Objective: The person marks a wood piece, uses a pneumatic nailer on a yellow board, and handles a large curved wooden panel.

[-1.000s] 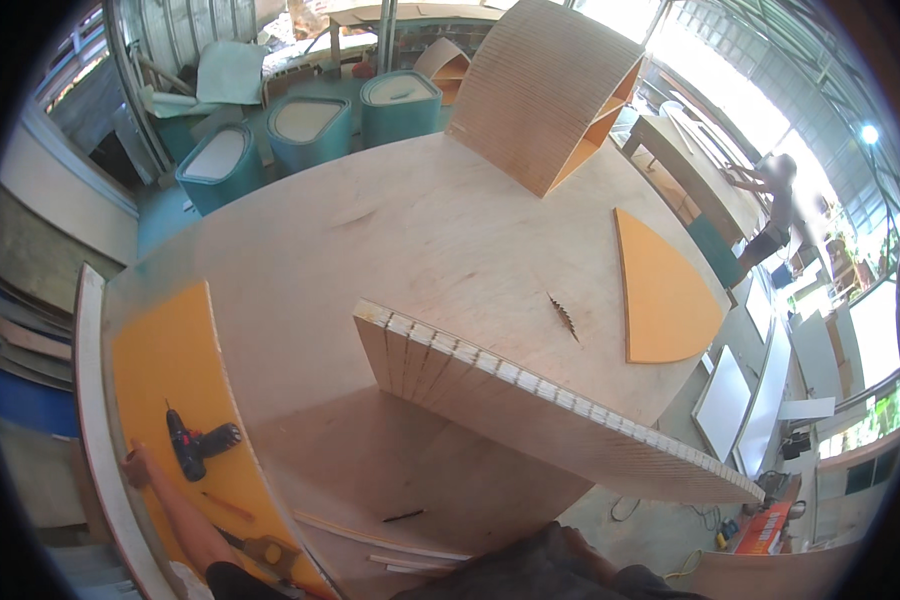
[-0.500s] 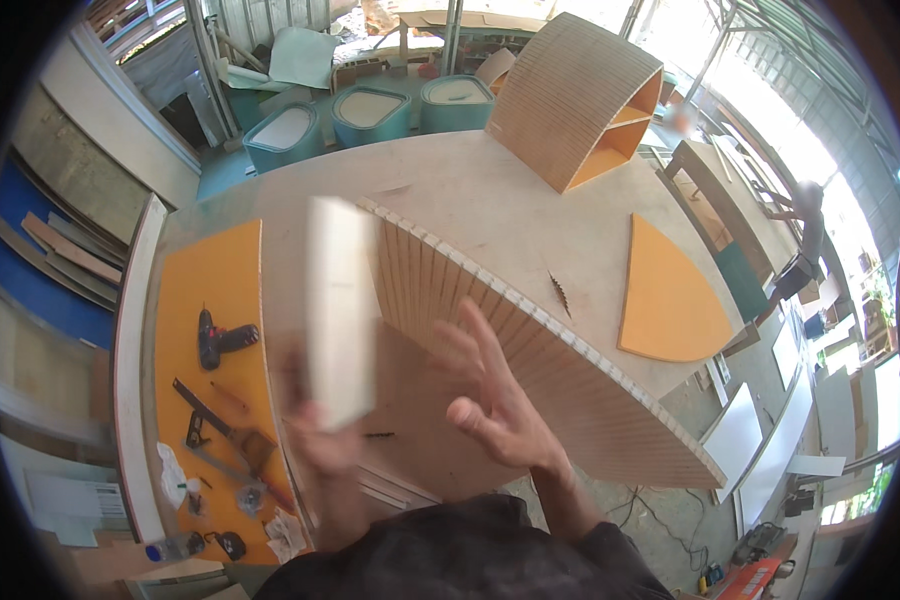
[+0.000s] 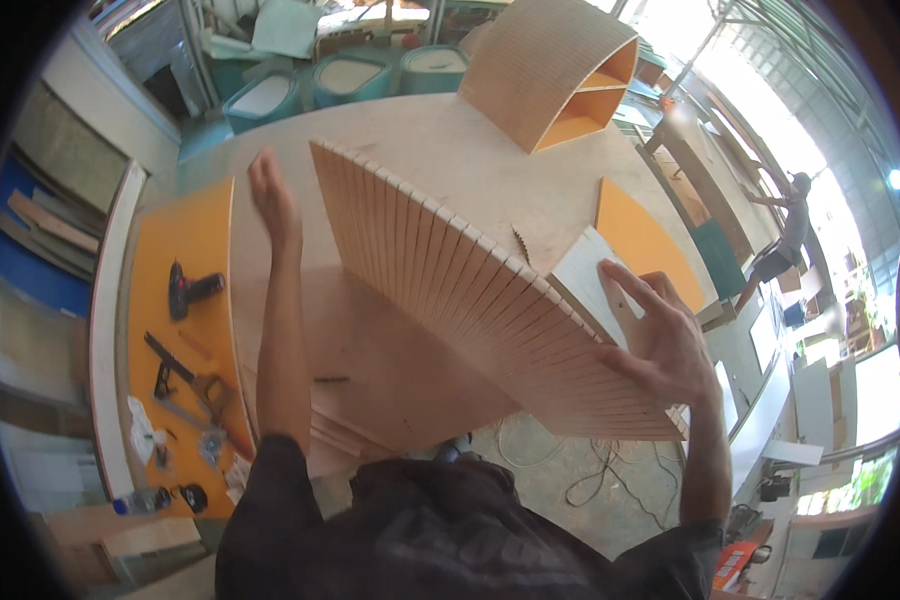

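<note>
A plywood panel scored with close parallel grooves (image 3: 440,260) stands on edge, running diagonally across the worktable (image 3: 390,130). My right hand (image 3: 665,345) is at the panel's right part, gripping a pale white board (image 3: 590,275) that lies against the far side of its top edge. Its fingers rest over the board, and the thumb reaches down the panel's grooved near side. My left hand (image 3: 276,205) is raised left of the panel's far end, apart from it, fingers stretched out and holding nothing.
An orange board (image 3: 185,225) at left bears a drill (image 3: 192,288), a square and other tools. A rounded orange piece (image 3: 640,235) and a curved cabinet (image 3: 550,75) sit farther off. Cables (image 3: 605,480) trail across the floor. Another person (image 3: 792,225) works at far right.
The white board has passed from my left hand to my right, beside the panel's top edge. My left hand has moved away, up and left. The whole view has shifted slightly.
</note>
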